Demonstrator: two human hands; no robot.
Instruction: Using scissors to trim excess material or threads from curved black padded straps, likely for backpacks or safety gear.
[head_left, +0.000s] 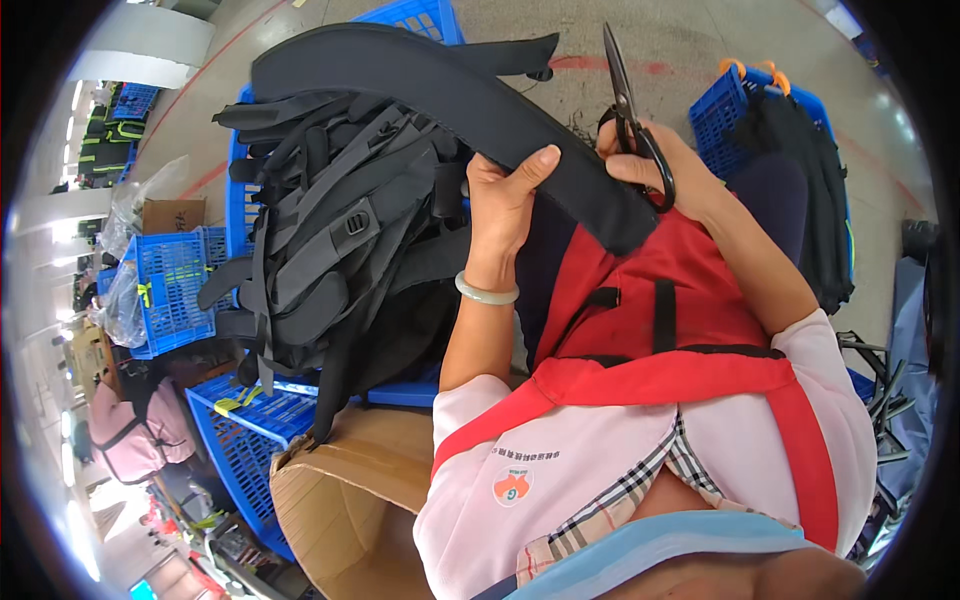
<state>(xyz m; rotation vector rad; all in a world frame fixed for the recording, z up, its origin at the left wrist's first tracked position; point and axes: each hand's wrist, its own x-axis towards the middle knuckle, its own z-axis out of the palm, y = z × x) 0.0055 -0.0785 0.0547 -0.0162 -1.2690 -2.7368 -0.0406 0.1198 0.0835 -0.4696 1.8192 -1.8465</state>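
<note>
Padded black strap (470, 95) arcs across the upper centre of the frame, the left hand (505, 195) clamped around it. The right hand (650, 165) grips closed-looking scissors (630, 110), probably mid-trimming; next, blades must meet a loose thread.

Black padded strap (470, 100) arching across upper middle (long, curved, smooth-faced), lower end resting over red apron, upper end reaching over crate. Black-handled scissors (632, 115) pointing blades up, closed, just right of strap.
</note>
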